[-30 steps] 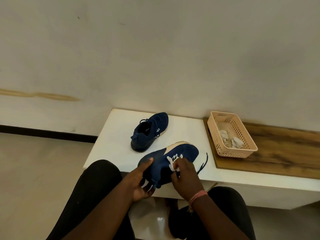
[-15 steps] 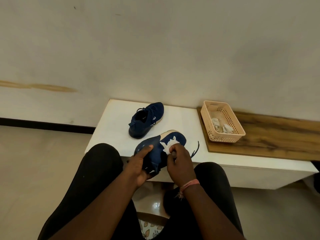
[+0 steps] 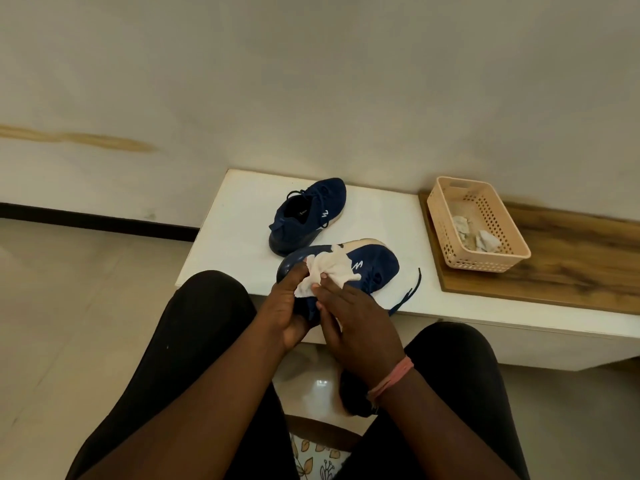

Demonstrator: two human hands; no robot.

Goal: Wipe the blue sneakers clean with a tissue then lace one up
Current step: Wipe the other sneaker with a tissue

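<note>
A blue sneaker (image 3: 375, 263) lies on its side at the front edge of the white table (image 3: 228, 244), its pale sole facing away from me and a loose dark lace (image 3: 408, 292) trailing off its right. My left hand (image 3: 287, 310) grips the sneaker's heel end from below. My right hand (image 3: 353, 317) presses a white tissue (image 3: 329, 271) against the shoe's side, thumb on the tissue. A second blue sneaker (image 3: 308, 214) stands upright behind it, apart from both hands.
A peach perforated basket (image 3: 505, 258) holding crumpled used tissues (image 3: 483, 239) sits on a wooden board (image 3: 571, 271) at the right. A wall runs behind the table. My knees in black trousers flank the table's front edge.
The tissue has slid along the near sneaker toward its heel and now spreads wider. My left hand has closed further round the heel. The camera has tilted down.
</note>
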